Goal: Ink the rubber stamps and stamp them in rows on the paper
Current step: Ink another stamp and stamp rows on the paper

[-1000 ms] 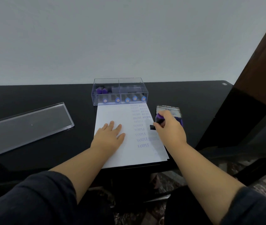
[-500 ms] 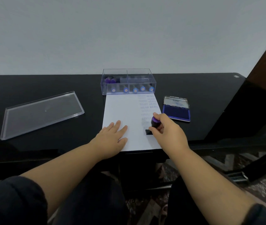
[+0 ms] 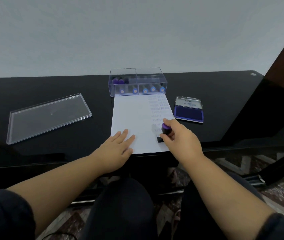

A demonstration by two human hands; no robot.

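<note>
The stamp (image 3: 165, 130) is held upright, base down on the paper (image 3: 130, 115), pinched by right hand (image 3: 181, 137) fingers; left hand (image 3: 115, 148) fingers are spread flat.

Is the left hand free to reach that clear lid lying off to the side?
Probably yes: the left hand lies flat on the paper, holding nothing, and bare table separates it from the lid.

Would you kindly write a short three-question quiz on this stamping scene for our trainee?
1. True or false: the ink pad lies open.
2. Which hand grips the purple stamp? A left, B right.
3. On what does the left hand rest flat?

Key: 1 true. 2 B, the right hand. 3 the paper.
</note>
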